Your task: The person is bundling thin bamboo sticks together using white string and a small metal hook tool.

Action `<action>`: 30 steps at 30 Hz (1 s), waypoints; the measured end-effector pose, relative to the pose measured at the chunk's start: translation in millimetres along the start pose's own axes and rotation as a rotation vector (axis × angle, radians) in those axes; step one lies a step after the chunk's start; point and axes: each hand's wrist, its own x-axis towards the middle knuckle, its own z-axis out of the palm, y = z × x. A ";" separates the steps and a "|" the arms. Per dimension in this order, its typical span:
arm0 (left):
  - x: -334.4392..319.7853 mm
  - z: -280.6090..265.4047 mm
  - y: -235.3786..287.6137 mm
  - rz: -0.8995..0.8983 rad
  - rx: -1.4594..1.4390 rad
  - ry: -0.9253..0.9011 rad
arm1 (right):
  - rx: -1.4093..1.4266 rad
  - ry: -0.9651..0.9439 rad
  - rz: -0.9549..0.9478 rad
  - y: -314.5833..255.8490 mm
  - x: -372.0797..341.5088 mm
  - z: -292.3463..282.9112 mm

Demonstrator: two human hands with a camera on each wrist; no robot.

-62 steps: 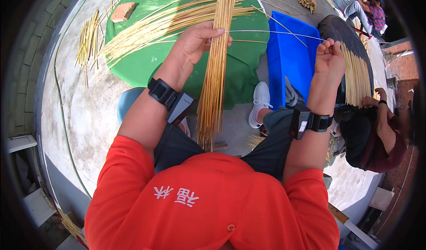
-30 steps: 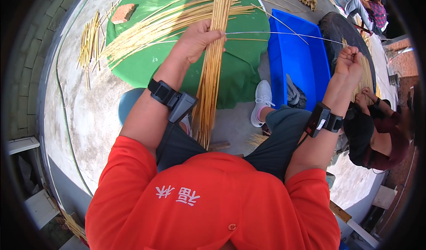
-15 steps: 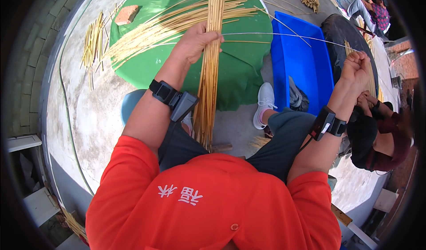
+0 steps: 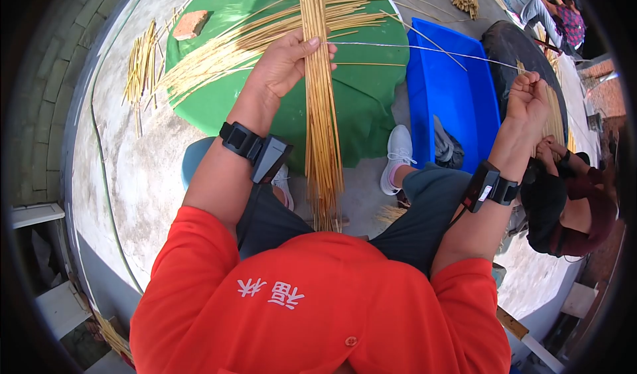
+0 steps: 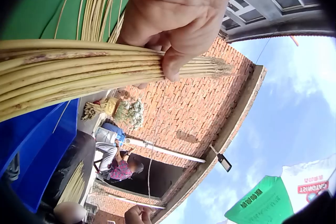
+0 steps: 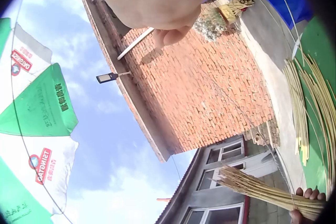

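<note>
My left hand (image 4: 284,59) grips a long bundle of thin straw-coloured stalks (image 4: 323,115), its thumb lying across the front. The bundle stands lengthwise before me, lower ends fanned out near my lap. From the bundle, just by the left thumb, a thin pale string (image 4: 411,47) runs taut to the right. My right hand (image 4: 528,105), held far out to the right, pinches the string's other end with curled fingers. In the left wrist view the thumb (image 5: 172,66) presses on the stalks; in the right wrist view the bundle's brushy end (image 6: 231,176) points away from the left hand.
Loose stalks (image 4: 232,45) lie on a round green cloth (image 4: 358,122), near a brick (image 4: 190,25). A blue tub (image 4: 458,102) holds dark cloth. Past it stands a black-covered round surface (image 4: 497,42). A seated person (image 4: 570,208) works at the right; another sits farther back.
The right hand has moved outward to the right, lengthening the taut string. In the last half second the bundle's lower end has swung right, and the left hand has shifted slightly left.
</note>
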 end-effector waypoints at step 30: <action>-8.4 15.4 2.9 0.183 0.270 0.096 | -0.094 0.009 -0.064 3.9 -11.2 16.0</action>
